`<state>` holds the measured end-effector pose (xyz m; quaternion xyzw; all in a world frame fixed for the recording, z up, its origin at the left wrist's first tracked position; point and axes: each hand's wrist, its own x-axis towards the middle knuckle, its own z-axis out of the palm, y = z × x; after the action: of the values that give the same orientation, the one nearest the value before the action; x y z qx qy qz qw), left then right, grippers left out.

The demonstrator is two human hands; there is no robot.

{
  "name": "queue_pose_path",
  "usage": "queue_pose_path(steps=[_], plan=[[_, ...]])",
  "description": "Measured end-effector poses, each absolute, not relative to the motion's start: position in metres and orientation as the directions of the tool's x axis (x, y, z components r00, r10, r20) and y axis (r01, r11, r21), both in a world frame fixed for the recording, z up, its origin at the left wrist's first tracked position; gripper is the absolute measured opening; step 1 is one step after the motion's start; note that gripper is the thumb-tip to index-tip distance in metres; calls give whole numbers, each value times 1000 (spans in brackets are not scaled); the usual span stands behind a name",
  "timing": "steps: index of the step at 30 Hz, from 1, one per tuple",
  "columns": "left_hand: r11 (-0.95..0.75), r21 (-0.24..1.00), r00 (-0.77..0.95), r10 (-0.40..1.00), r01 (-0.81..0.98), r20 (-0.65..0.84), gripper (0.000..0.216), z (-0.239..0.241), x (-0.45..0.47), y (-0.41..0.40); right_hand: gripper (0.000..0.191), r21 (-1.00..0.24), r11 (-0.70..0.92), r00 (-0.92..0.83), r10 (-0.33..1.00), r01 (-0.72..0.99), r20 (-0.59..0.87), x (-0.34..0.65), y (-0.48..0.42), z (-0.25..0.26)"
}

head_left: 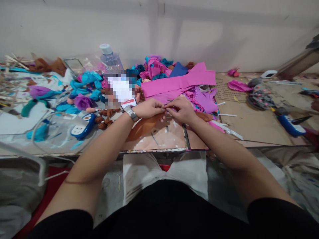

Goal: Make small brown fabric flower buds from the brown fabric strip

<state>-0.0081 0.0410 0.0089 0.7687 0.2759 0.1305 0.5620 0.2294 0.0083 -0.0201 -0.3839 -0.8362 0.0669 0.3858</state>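
Note:
My left hand [149,109], with a metal watch [131,113] on its wrist, and my right hand [181,109] meet over the low table [249,122]. Both pinch a small pink piece of crepe paper [166,107] between their fingertips. A brown strip of paper [144,127] hangs below my left hand onto the table. Just behind my hands lie folded pink crepe sheets [179,83] and purple scraps [204,101].
Blue and purple paper flowers [83,101] and brown buds [103,121] lie at the left, with a blue-white glue gun [81,127] and a plastic bottle [111,58]. White sticks [225,129] lie at the right. Another blue glue gun [290,124] and a dotted cloth [260,96] sit far right.

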Motion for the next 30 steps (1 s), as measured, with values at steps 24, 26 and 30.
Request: queue_pose_path(steps=[24, 26, 30], plan=[[-144, 957, 761, 641, 252, -104, 41, 20, -5, 31, 14, -294, 767, -479, 601, 570, 640, 229, 6, -18], [-151, 957, 768, 633, 249, -100, 39, 18, -6, 33, 13, -315, 755, -477, 622, 575, 621, 229, 5, -18], [-292, 901, 746, 664, 321, -50, 38, 11, -10, 43, 11, -354, 739, -467, 650, 573, 600, 228, 7, -21]])
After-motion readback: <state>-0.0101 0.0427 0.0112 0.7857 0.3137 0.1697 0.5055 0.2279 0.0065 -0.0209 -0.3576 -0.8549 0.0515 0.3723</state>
